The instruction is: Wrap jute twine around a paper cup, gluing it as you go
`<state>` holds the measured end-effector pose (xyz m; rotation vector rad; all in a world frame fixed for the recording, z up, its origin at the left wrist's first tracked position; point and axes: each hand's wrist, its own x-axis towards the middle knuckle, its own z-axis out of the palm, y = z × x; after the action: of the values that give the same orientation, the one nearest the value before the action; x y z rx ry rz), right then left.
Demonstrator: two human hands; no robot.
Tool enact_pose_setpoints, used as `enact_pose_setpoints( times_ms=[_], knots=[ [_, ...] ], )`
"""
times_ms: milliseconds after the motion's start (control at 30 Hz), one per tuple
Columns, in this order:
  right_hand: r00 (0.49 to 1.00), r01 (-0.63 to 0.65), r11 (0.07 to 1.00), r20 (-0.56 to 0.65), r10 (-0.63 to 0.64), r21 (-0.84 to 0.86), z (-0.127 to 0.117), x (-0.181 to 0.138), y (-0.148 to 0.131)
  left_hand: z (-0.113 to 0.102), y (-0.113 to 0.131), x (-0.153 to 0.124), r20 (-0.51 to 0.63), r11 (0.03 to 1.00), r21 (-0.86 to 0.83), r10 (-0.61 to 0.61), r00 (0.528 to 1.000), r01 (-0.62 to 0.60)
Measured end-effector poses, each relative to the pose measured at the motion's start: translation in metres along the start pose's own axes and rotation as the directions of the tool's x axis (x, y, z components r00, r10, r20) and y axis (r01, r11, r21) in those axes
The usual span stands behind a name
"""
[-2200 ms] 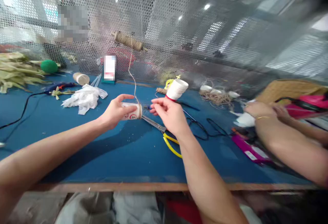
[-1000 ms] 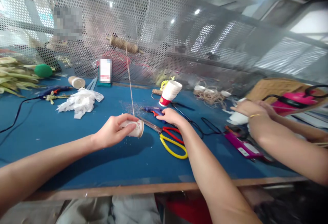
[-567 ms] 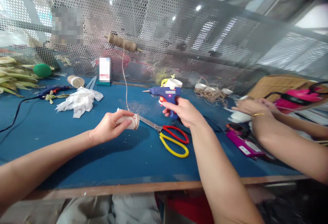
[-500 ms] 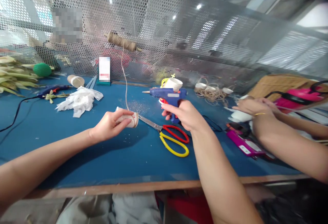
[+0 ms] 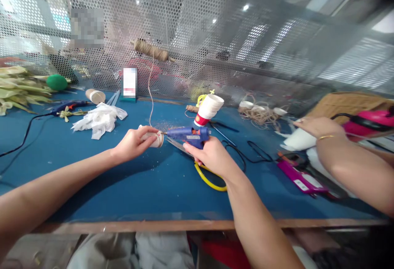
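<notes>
Gluing step: paper cup (image 5: 151, 136) is clamped sideways in left hand (image 5: 132, 144), glue gun (image 5: 187, 134) gripped in right hand (image 5: 209, 156), nozzle set at its 3 o'clock; steady cup needed.

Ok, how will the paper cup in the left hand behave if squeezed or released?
Probably light: the left hand holds the paper cup by fingertips. Paper walls may dent under squeezing. Held sideways, it could roll once released.
</notes>
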<state>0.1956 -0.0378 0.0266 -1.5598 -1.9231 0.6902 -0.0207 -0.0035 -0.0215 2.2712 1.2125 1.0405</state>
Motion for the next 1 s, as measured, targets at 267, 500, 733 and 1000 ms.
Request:
enact_pose_setpoints(
  times_ms=[267,500,733,1000],
  knots=[
    [0.999,0.014,0.997,-0.034,-0.016,-0.073,0.0014,-0.0021,-0.0001,0.0010,-0.0028,0.0005,-0.007,1.000,-0.019,0.003,1.000,-0.003],
    [0.997,0.065,0.992,-0.039,-0.069,-0.113,0.0002,-0.0034,-0.0008,0.0022,-0.0031,0.0011,-0.013,0.999,-0.037,-0.026,1.000,0.026],
    [0.998,0.067,0.988,0.011,-0.066,-0.138,-0.0002,-0.0048,0.0001,0.0010,-0.0032,0.0021,-0.024,0.997,-0.042,-0.073,0.997,0.071],
    [0.990,0.118,0.977,-0.058,-0.130,-0.179,-0.0001,-0.0042,0.0010,0.0008,-0.0020,0.0011,-0.029,0.998,-0.052,-0.032,0.999,0.031]
  ],
)
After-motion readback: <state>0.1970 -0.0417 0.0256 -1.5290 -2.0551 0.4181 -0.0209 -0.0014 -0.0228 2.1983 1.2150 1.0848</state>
